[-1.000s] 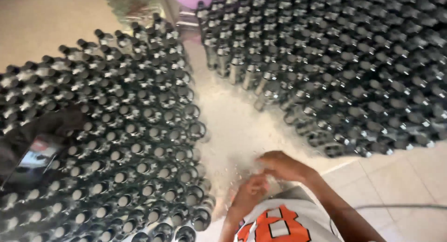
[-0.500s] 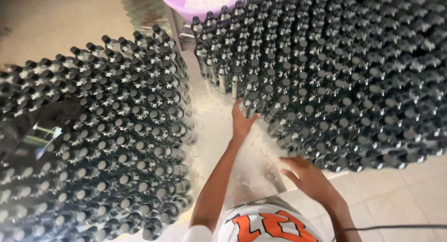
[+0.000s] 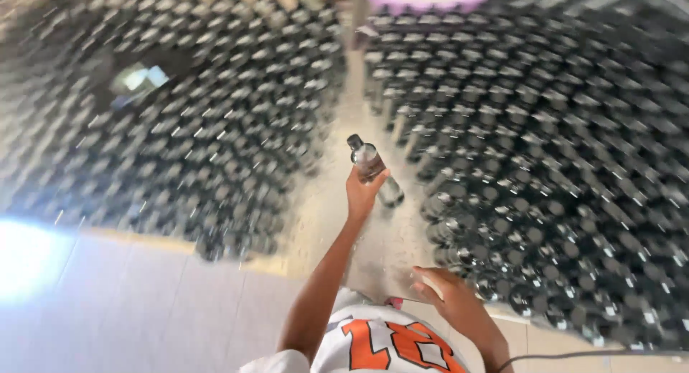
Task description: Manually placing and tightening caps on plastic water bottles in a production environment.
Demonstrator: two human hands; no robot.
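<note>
Narrow floor aisle (image 3: 337,222) between bottle masses (image 3: 545,165); left grip (image 3: 362,194) around bottle (image 3: 373,168), right grip (image 3: 448,298) empty, spread.

The left hand (image 3: 362,194), which a moment ago reaches empty toward the right block of bottles, now holds one clear bottle (image 3: 373,168) up over the gap, tilted. The right hand (image 3: 448,294) is now lower, near the shirt, fingers loose. The view is now more blurred and shifted.

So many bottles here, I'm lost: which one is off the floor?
The clear bottle gripped in the left hand, tilted above the aisle; all the other bottles stand packed on the floor.
</note>
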